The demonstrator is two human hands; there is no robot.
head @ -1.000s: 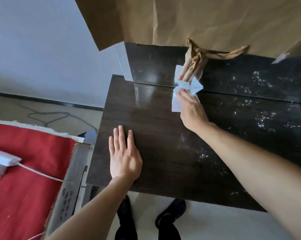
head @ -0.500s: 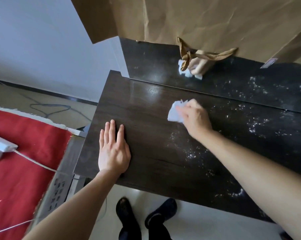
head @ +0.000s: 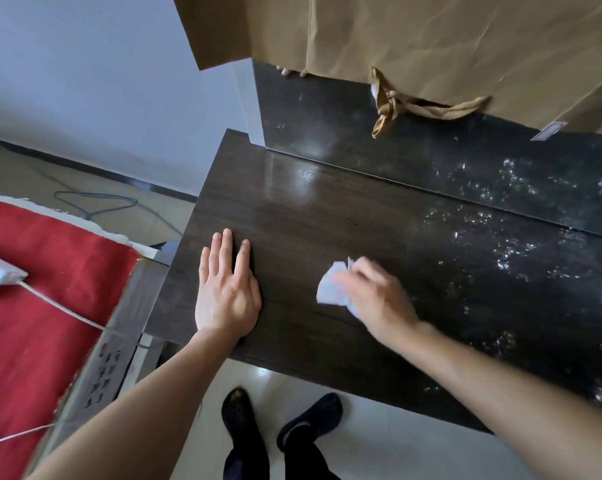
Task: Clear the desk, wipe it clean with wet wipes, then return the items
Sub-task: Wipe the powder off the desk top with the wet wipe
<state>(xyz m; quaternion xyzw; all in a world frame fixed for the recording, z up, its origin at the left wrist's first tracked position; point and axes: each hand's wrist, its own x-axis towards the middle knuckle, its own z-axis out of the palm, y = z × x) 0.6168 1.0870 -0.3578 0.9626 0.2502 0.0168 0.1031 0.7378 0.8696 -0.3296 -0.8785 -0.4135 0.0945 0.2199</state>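
On the dark wooden desk (head: 292, 209), toward its left end, the left hand (head: 227, 289) lies flat, palm down. Its fingers are straight and close together, pointing away from the person and holding nothing, and the forearm runs back over the near edge. To its right, a short way apart, the right hand (head: 375, 299) is turned inward with the knuckles up. Its fingers are curled over a crumpled white wet wipe (head: 330, 289) and press it against the desktop. This hand is motion-blurred, so the exact finger placement cannot be told. The wipe sticks out past the fingertips on the side facing the left hand. The right forearm stretches in from the lower right across the front edge of the desk. Pale specks (head: 500, 244) are scattered over the right part of the desktop and over the dark glossy panel (head: 362, 150) behind it, while the wood around the left hand shows a smooth sheen. Creased brown paper (head: 431, 46) hangs over the back, with a twisted paper handle (head: 386, 109) dangling in front of the panel. To the left a red cloth (head: 33, 306) carries a white cable (head: 60, 306). Two dark shoes (head: 237, 417) stand on the pale floor below the desk edge.
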